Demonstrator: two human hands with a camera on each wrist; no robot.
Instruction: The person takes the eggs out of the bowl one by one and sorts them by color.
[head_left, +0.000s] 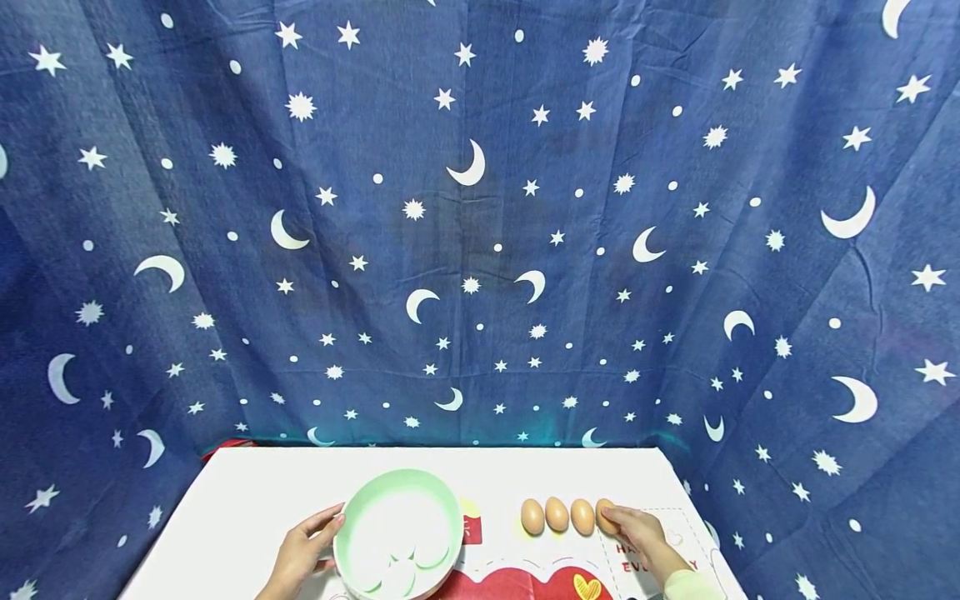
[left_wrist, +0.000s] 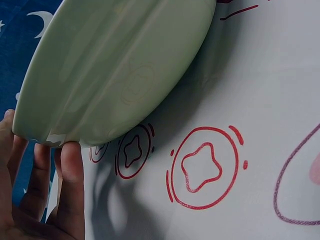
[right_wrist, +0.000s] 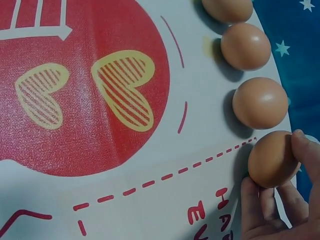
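My left hand (head_left: 303,550) holds a pale green bowl (head_left: 401,478) by its left side, thumb at the rim and the other fingers against the outer wall. Several white rounded things (head_left: 397,577) lie in the bowl, washed out by glare. In the left wrist view, the bowl's smooth outer side (left_wrist: 115,65) fills the upper left, with fingertips at its edge. On the right, my right hand (head_left: 637,531) pinches a brown egg (right_wrist: 272,159) between thumb and fingers. This egg is at the right end of a row of brown eggs (head_left: 557,514).
A white table covering (head_left: 285,475) with red and yellow drawings lies under everything. Behind the table hangs a blue curtain (head_left: 495,217) with white moons and stars, which also lines both sides. The eggs stand close to the table's far edge in the right wrist view.
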